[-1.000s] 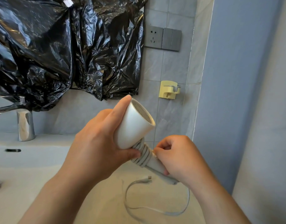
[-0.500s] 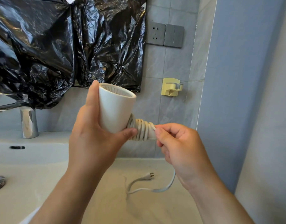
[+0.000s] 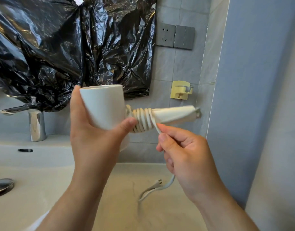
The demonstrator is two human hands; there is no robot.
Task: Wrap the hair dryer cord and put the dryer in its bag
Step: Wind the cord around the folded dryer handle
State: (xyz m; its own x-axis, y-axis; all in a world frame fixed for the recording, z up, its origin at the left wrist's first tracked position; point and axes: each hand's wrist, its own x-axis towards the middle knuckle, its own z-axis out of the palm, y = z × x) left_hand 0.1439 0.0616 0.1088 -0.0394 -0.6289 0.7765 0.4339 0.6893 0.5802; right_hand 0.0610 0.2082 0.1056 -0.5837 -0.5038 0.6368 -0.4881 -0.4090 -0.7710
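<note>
A white hair dryer (image 3: pixel 103 105) is held up over the counter, its barrel upright and its handle (image 3: pixel 175 114) pointing right. My left hand (image 3: pixel 91 134) grips the barrel. Several turns of the white cord (image 3: pixel 141 120) are wound around the handle near the barrel. My right hand (image 3: pixel 183 150) pinches the cord just below the coils. The rest of the cord hangs under that hand, and its plug (image 3: pixel 157 184) dangles just above the counter. No dryer bag is in view.
A beige counter (image 3: pixel 110 205) with a sink, drain (image 3: pixel 1 185) and chrome faucet (image 3: pixel 35 124) lies to the left. Black plastic sheeting (image 3: pixel 60 47) covers the wall above. A wall socket (image 3: pixel 165 35) and yellow hook (image 3: pixel 180 90) are on the tiles; a blue wall (image 3: pixel 260 80) is right.
The dryer has turned so the handle points right instead of down. My right hand moved below the handle, pulling another turn of cord; the loose cord is shorter and the plug has lifted.
</note>
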